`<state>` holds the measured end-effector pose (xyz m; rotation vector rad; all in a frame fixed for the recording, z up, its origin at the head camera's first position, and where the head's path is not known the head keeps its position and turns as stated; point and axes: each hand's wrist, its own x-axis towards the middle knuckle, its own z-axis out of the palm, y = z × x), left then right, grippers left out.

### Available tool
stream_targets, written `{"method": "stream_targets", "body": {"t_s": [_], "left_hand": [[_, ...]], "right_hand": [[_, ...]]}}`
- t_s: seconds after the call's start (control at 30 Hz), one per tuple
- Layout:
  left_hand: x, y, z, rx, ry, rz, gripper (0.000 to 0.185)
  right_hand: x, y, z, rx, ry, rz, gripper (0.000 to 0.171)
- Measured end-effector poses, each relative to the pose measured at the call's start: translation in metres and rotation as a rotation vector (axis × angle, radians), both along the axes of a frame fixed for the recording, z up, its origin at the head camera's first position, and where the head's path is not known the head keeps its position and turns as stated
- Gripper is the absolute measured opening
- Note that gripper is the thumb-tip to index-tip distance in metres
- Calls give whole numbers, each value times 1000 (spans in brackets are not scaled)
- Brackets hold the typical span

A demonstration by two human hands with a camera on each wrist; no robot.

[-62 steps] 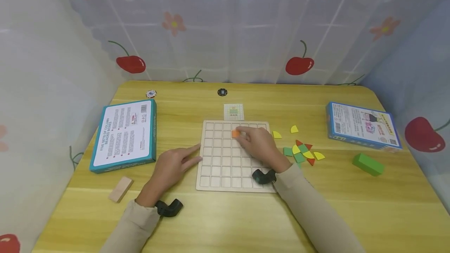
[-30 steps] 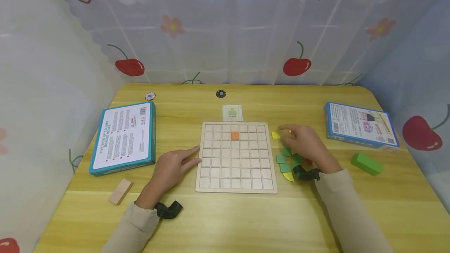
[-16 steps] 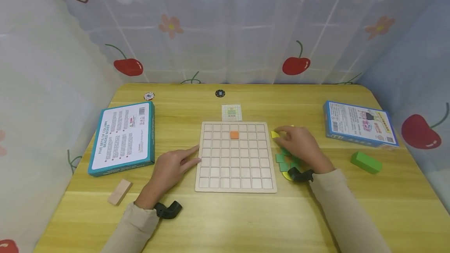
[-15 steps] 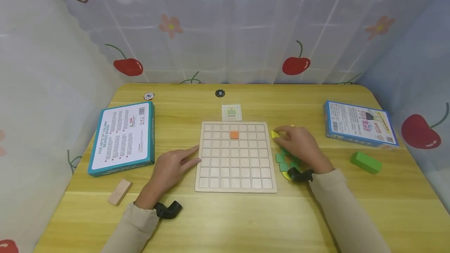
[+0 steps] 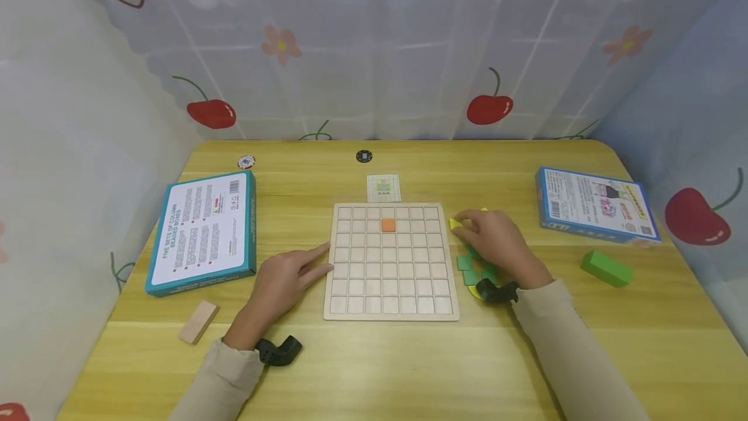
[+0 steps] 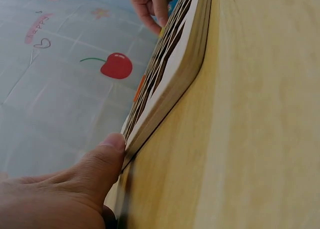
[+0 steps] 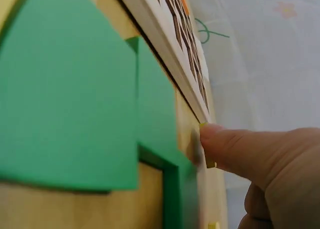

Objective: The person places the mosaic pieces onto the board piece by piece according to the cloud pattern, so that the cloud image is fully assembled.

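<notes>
A pale wooden grid board [image 5: 390, 270] lies in the middle of the table, with an orange square tile [image 5: 388, 225] in one cell of its second row. My left hand [image 5: 282, 283] is at the board's left edge, thumb and forefinger extended; in the left wrist view the thumb [image 6: 100, 164] touches the rim. Right of the board, my right hand [image 5: 497, 238] pinches a yellow quarter-circle tile [image 5: 453, 223] between thumb and forefinger. Green square tiles [image 5: 464, 262] lie beneath that wrist, partly hidden, and look large in the right wrist view.
A small pattern card [image 5: 383, 188] lies behind the board, with a black chip [image 5: 364, 156] and a white chip [image 5: 247, 162] farther back. Flat boxes stand left [image 5: 201, 229] and right [image 5: 597, 203]. A wooden block [image 5: 199, 321] and a green block [image 5: 608, 268] lie at the sides.
My right hand has let go of the orange tile on the board, moved right and taken hold of a yellow tile. The left hand has stayed at the board's edge.
</notes>
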<state>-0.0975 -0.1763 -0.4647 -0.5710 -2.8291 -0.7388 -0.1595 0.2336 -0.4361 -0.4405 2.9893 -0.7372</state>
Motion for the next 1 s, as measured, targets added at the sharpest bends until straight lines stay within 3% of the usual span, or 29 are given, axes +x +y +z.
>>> {"method": "stream_targets", "body": {"t_s": [0.27,0.47,1.0], "left_hand": [[1,-1,0,6,3,1,45],[1,0,-1,13,2,-4,45],[0,0,-2,24,-7,-1,44]], "right_hand": [[4,-20,12,-128,-19,22,30],[7,-45,11,-186,-47,28,27],[0,-91,-6,-183,-44,-20,29]]}}
